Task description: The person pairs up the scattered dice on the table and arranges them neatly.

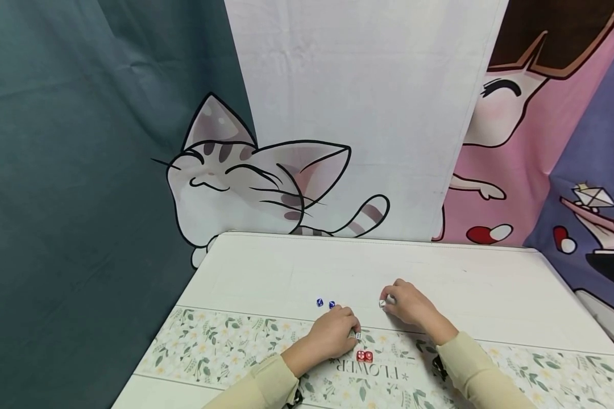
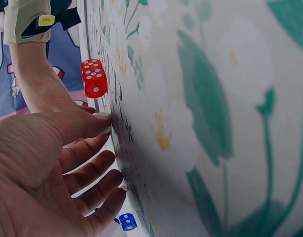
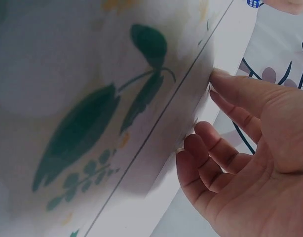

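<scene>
L hand (image 1: 332,335) down on floral mat (image 1: 220,346), thumb and forefinger pinching small white die (image 1: 358,336) at fingertips. Red dice pair (image 1: 364,356) just beside, toward person, touching each other. Two blue dice (image 1: 326,304) near L knuckles, on bare white table (image 1: 286,267). R hand (image 1: 409,304) past mat edge, fingers curled, tips pinching another white die (image 1: 382,303). Hands apart. Cat-print cloth (image 1: 245,176) hangs behind table.
</scene>
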`<state>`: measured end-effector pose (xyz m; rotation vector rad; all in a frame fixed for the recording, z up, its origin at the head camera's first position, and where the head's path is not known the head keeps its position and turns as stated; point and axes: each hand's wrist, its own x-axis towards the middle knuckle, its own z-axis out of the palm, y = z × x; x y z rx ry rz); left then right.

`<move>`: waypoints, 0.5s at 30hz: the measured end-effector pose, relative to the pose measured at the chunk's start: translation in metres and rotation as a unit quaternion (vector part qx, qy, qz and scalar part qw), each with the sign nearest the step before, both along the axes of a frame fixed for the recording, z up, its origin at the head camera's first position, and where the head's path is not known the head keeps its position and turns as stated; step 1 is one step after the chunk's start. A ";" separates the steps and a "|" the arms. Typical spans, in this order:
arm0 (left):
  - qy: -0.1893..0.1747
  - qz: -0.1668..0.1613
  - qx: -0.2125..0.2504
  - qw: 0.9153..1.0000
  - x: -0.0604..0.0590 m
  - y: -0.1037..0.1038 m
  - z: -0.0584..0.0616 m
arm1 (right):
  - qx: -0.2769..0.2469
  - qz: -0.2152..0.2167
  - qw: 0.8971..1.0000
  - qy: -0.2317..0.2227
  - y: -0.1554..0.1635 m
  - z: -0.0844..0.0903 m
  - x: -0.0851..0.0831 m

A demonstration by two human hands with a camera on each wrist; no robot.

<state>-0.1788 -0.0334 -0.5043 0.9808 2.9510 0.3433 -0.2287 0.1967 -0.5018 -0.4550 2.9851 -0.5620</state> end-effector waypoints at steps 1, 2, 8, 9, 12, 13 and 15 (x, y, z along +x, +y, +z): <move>0.001 0.000 0.000 1.000 0.000 0.000 0.000 | 0.001 0.000 1.000 0.001 0.000 0.000 0.001; 0.001 0.000 0.000 1.000 -0.001 0.000 0.000 | 0.001 0.001 1.000 0.003 0.000 0.000 0.001; -0.011 0.001 0.002 1.000 -0.002 -0.001 -0.001 | 0.003 0.004 1.000 0.004 -0.001 -0.003 0.008; -0.012 0.001 0.003 1.000 -0.001 -0.001 -0.001 | 0.005 0.005 1.000 0.004 -0.002 -0.003 0.010; -0.011 0.000 0.006 1.000 -0.002 -0.001 -0.001 | 0.010 0.003 1.000 0.005 -0.004 -0.001 0.013; -0.010 -0.001 0.007 1.000 -0.003 -0.001 0.000 | 0.010 0.003 1.000 0.005 -0.004 0.000 0.014; -0.008 -0.001 0.006 1.000 -0.004 -0.001 -0.001 | 0.012 0.003 1.000 0.005 -0.005 0.002 0.016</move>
